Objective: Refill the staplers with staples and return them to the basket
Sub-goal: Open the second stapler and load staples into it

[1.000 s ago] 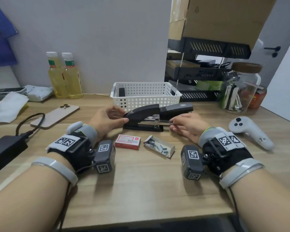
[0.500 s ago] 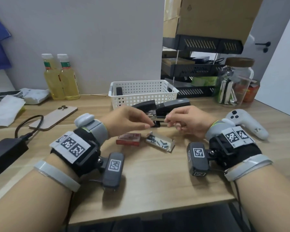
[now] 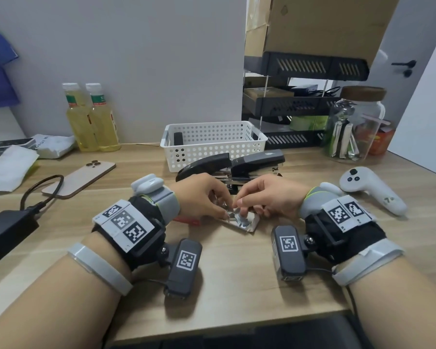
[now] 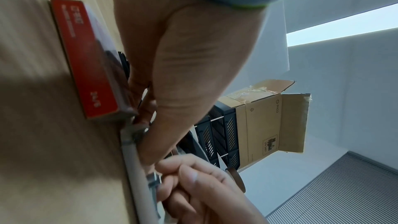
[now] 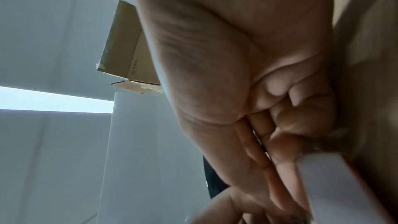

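A black stapler lies on the table in front of the white basket, its top arm raised. Another dark stapler stands inside the basket at its left end. Nearer to me sits an open white staple tray with silver staples. My left hand holds the tray's left end, thumb on its rim. My right hand reaches into it and pinches a strip of staples. The red staple box sleeve lies under my left palm.
A phone, a black power brick with its cable and two yellow bottles are at the left. A white controller and a glass jar stand at the right, a black tray rack behind.
Both hands have left the stapler and come down toward me onto the open staple tray. The stapler now lies on the table unheld, and the right fingers have closed on staples.
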{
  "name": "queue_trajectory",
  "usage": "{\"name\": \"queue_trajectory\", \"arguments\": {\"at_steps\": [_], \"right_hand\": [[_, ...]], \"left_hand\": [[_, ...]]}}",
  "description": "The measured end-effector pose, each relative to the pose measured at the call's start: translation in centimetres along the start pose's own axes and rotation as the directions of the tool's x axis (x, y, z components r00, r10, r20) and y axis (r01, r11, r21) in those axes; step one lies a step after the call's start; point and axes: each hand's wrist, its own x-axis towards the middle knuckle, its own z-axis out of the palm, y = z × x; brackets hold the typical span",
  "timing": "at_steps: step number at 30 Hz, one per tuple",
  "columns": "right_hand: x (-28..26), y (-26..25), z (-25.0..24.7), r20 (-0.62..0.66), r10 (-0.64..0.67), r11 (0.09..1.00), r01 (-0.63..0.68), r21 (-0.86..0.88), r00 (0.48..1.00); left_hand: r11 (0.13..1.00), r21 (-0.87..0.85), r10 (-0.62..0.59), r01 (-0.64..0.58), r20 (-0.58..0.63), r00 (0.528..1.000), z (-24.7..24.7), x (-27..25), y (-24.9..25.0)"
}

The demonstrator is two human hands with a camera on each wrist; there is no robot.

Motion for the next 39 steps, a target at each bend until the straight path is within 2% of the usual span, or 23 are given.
{"name": "queue_trajectory", "arguments": {"at_steps": [3, 8, 14, 16, 18, 21, 24, 27, 33, 37, 38, 39], "right_hand": [[0.4, 0.3, 0.4, -0.07, 0.0, 0.997, 0.005, 0.075, 0.998], [0.7, 0.2, 0.6, -0.094, 0.046, 0.984, -0.029, 0.173, 0.994], [0.7, -0.1, 0.6, -0.153, -0.019, 0.977, 0.051, 0.206, 0.988], [0.8, -0.2, 0.5, -0.169, -0.065, 0.967, 0.104, 0.231, 0.983], [0.8, -0.4, 0.6, -0.188, -0.101, 0.94, 0.156, 0.302, 0.977], [0.6, -0.6, 0.6, -0.187, -0.15, 0.892, 0.215, 0.399, 0.971], [0.3, -0.6, 0.5, -0.191, -0.195, 0.893, 0.254, 0.372, 0.962], [0.3, -0.5, 0.4, -0.223, -0.213, 0.895, 0.281, 0.345, 0.951], [0.4, 0.0, 0.4, -0.241, -0.226, 0.925, 0.286, 0.251, 0.944], [0.3, -0.3, -0.1, -0.311, -0.188, 0.916, 0.281, 0.288, 0.931], [0.2, -0.3, -0.4, -0.346, -0.176, 0.903, 0.291, 0.317, 0.922], [0.2, -0.4, -0.7, -0.381, -0.165, 0.885, 0.307, 0.35, 0.91]], "left_hand": [[0.999, 0.034, -0.008, 0.009, -0.051, 0.999, 0.2, 0.2, 0.4], [0.999, -0.047, 0.005, -0.011, -0.111, 0.994, 0.1, 0.2, -0.2], [0.943, -0.328, -0.046, -0.047, -0.27, 0.962, 0.2, 0.0, -0.6], [0.862, -0.503, -0.105, -0.058, -0.289, 0.952, 0.1, 0.1, -0.6], [0.737, -0.672, -0.154, -0.079, -0.281, 0.947, 0.3, 0.3, -0.2], [0.548, -0.832, -0.194, -0.081, -0.221, 0.956, 0.4, 0.5, 0.7], [0.336, -0.941, -0.242, -0.031, -0.118, 0.963, 0.4, 0.8, 1.3], [0.245, -0.969, -0.292, -0.026, -0.099, 0.951, 0.7, 1.3, 1.8], [0.259, -0.965, -0.304, -0.044, -0.124, 0.944, 1.5, 1.1, 1.6], [0.251, -0.967, -0.287, -0.033, -0.107, 0.952, 1.2, 0.8, 1.1], [0.262, -0.965, -0.278, -0.029, -0.104, 0.955, 1.1, 0.6, 0.8], [0.313, -0.95, -0.27, -0.013, -0.103, 0.957, 1.0, 0.5, 0.6]]}}
